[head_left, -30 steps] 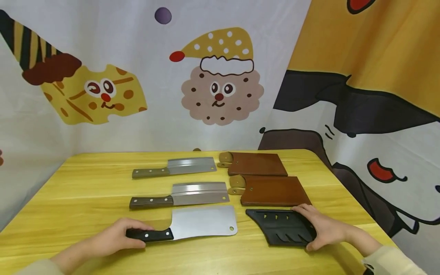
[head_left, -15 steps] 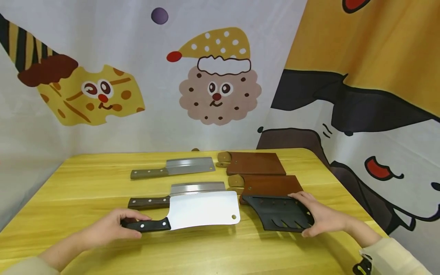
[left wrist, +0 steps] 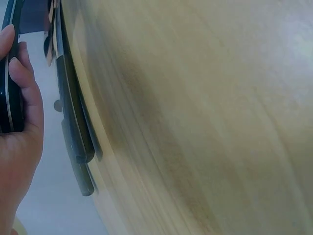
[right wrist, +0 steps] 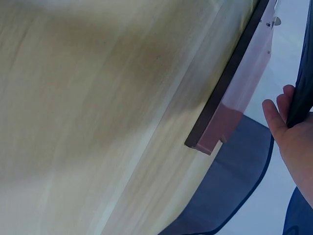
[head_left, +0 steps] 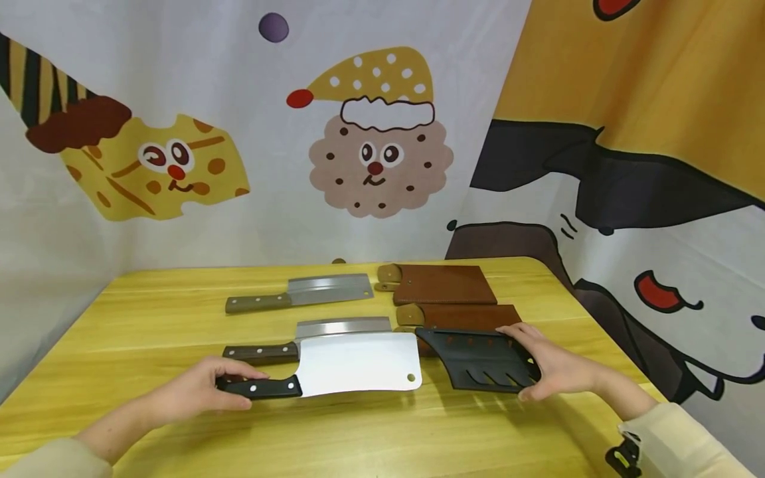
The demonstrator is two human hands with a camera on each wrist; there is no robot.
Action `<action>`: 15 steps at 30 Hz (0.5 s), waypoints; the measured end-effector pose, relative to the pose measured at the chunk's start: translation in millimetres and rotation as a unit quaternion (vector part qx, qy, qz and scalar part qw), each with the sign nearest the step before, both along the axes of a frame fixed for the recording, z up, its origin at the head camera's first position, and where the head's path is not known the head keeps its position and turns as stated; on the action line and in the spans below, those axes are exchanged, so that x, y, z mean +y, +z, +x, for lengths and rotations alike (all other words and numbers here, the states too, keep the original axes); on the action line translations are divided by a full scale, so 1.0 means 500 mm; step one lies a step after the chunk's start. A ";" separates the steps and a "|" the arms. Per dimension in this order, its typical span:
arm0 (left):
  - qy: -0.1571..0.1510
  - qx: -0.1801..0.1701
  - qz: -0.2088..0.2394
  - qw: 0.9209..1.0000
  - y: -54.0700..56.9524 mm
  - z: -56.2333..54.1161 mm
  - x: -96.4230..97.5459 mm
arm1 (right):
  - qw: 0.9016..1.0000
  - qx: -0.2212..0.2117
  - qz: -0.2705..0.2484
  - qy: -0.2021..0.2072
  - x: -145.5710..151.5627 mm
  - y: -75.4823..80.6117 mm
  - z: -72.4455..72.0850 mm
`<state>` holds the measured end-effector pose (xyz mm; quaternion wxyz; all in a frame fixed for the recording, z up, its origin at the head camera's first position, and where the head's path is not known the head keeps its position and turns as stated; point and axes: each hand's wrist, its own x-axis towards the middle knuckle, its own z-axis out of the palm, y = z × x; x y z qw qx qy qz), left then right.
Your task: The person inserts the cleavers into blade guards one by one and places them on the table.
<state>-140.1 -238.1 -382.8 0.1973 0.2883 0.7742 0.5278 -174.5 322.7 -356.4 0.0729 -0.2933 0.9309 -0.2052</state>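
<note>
In the head view my left hand (head_left: 200, 393) grips the black handle of a cleaver (head_left: 358, 364), raised off the table with its broad blade pointing right. The left wrist view shows the fingers curled around that black handle (left wrist: 11, 98). My right hand (head_left: 556, 364) holds a black blade sheath (head_left: 487, 362) by its right end, thumb below and fingers above, also raised. The sheath's narrow left corner hangs close to the cleaver's tip and overlaps a brown leather sheath (head_left: 472, 315) behind. In the right wrist view the black sheath (right wrist: 304, 78) shows only at the edge.
Behind the cleaver lies a dark-handled knife (head_left: 259, 353), its blade partly covered in the head view. Farther back are an olive-handled knife (head_left: 257, 303) and a second brown leather sheath (head_left: 445, 284). The wooden table (head_left: 335, 441) ends at a printed curtain (head_left: 269, 232).
Both hands have lifted, the left with the cleaver and the right with the black sheath. The sheath has moved left, and the gap between it and the blade is smaller.
</note>
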 end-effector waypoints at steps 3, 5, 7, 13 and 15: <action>-0.002 -0.001 0.004 1.000 -0.001 -0.003 0.001 | 1.000 -0.004 0.000 0.000 0.000 -0.001 -0.001; -0.003 0.000 0.004 1.000 -0.003 -0.005 0.001 | 1.000 -0.005 0.000 -0.001 0.001 -0.002 -0.001; -0.004 0.000 0.002 1.000 -0.005 -0.007 0.001 | 1.000 -0.005 0.001 -0.002 0.001 -0.001 -0.001; -0.003 0.000 0.004 1.000 -0.005 -0.008 0.000 | 1.000 -0.009 0.000 -0.005 -0.001 0.001 -0.001; -0.003 0.003 0.008 1.000 -0.006 -0.009 -0.001 | 1.000 -0.009 -0.002 -0.005 0.000 0.001 -0.001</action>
